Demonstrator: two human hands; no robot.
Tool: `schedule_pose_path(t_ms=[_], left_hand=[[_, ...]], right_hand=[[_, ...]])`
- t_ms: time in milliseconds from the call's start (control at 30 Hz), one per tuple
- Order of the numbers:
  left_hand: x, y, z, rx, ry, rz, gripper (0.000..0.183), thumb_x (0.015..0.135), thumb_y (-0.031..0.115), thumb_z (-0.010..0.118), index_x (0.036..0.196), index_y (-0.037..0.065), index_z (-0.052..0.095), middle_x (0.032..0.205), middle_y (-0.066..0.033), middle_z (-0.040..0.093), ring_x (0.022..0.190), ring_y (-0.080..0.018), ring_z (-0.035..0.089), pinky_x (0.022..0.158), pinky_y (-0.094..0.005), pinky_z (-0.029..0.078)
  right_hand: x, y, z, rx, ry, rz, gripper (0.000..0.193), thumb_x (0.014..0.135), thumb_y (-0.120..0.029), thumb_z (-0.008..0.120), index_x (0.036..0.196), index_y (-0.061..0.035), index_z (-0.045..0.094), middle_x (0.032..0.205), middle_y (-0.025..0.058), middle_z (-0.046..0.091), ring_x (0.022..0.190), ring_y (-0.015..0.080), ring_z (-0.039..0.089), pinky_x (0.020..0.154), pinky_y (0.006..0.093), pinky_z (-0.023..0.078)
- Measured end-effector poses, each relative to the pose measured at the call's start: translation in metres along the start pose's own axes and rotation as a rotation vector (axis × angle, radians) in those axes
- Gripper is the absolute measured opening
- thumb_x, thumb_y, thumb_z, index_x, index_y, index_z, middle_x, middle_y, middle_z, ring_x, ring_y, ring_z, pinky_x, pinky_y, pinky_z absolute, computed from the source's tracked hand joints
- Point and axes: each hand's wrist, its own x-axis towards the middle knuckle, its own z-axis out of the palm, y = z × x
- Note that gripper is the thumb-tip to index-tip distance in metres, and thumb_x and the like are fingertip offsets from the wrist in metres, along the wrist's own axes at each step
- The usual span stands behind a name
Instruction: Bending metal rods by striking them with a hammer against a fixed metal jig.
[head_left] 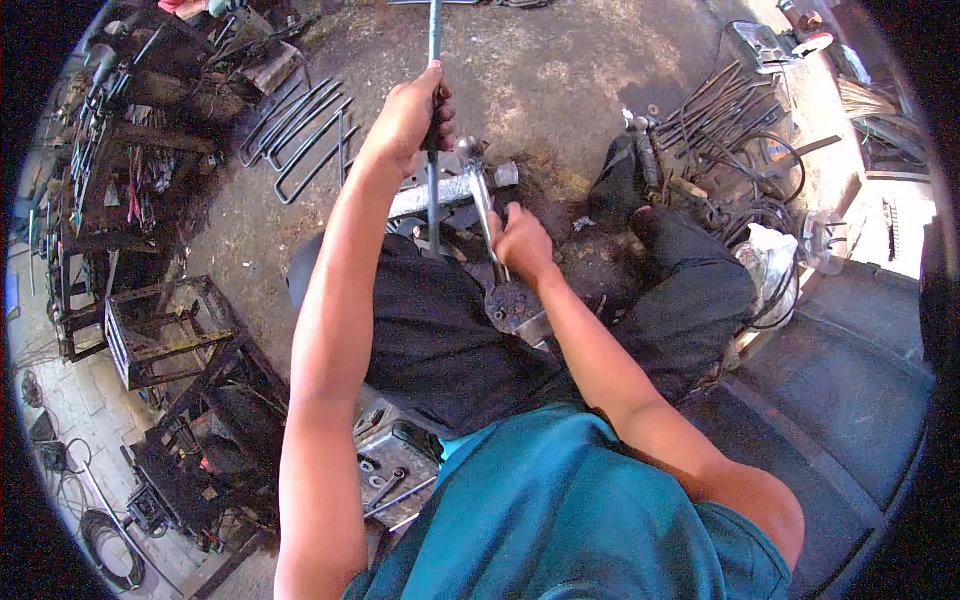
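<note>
My left hand [410, 118] is raised ahead of me, fingers wrapped around a long, thin metal rod [434, 200]. The rod stands nearly upright in view, its lower end by a pale metal beam [450, 191] between my legs. My right hand [522, 243] is closed on a shiny metal bar with a ball-shaped end [469, 149]. That ball end points away from me, beside the beam and right of the rod. Below my right hand sits a dark, rounded metal piece [512, 306] with small holes or bolts; how it joins the bar is hidden.
Several bent rods [300, 130] lie on the floor at the far left. A pile of thin rods [715, 110] and looped cables [775, 165] lies at right. Left stand a cluttered rack [140, 130] and an open metal frame [165, 330]. A wrench [387, 486] lies near my left thigh.
</note>
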Motion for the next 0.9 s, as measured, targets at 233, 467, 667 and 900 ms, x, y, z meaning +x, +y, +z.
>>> schedule_pose_path(t_ms=[233, 467, 667, 900], left_hand=[[-0.023, -0.003, 0.026, -0.239, -0.011, -0.047, 0.037, 0.094, 0.046, 0.05, 0.079, 0.012, 0.047, 0.061, 0.0027, 0.035, 0.05, -0.0116, 0.033, 0.045, -0.0279, 0.029], [-0.032, -0.059, 0.013, -0.177, 0.193, -0.119, 0.038, 0.092, 0.049, 0.052, 0.082, 0.012, 0.049, 0.062, 0.0023, 0.039, 0.048, -0.0084, 0.032, 0.04, -0.0233, 0.022], [-0.05, -0.116, 0.022, -0.234, 0.291, -0.16, 0.04, 0.093, 0.05, 0.049, 0.082, 0.012, 0.046, 0.059, 0.0036, 0.036, 0.047, -0.0077, 0.031, 0.041, -0.0238, 0.023], [-0.036, -0.215, 0.027, 0.381, 0.669, -0.068, 0.056, 0.093, 0.044, 0.049, 0.092, -0.01, 0.061, 0.084, -0.0184, 0.065, 0.067, -0.028, 0.062, 0.064, -0.0406, 0.049]], right_hand=[[0.013, -0.017, 0.022, 0.825, -0.328, 0.198, 0.031, 0.083, -0.02, 0.067, 0.098, 0.0047, 0.058, 0.082, 0.0182, 0.066, 0.067, 0.0285, 0.066, 0.063, 0.0428, 0.054], [0.022, -0.023, 0.028, 0.959, -0.34, 0.34, 0.018, 0.078, -0.014, 0.067, 0.079, -0.002, 0.055, 0.06, 0.0038, 0.052, 0.045, 0.0159, 0.047, 0.042, 0.0321, 0.039], [0.009, 0.021, 0.021, 0.765, -0.146, 0.054, 0.03, 0.076, -0.025, 0.076, 0.084, -0.0003, 0.062, 0.072, 0.0057, 0.065, 0.065, 0.0149, 0.06, 0.059, 0.033, 0.047], [-0.007, -0.016, -0.042, 0.504, -0.055, -0.173, 0.024, 0.079, -0.019, 0.072, 0.088, 0.0022, 0.063, 0.076, 0.0172, 0.066, 0.071, 0.0263, 0.065, 0.067, 0.0389, 0.049]])
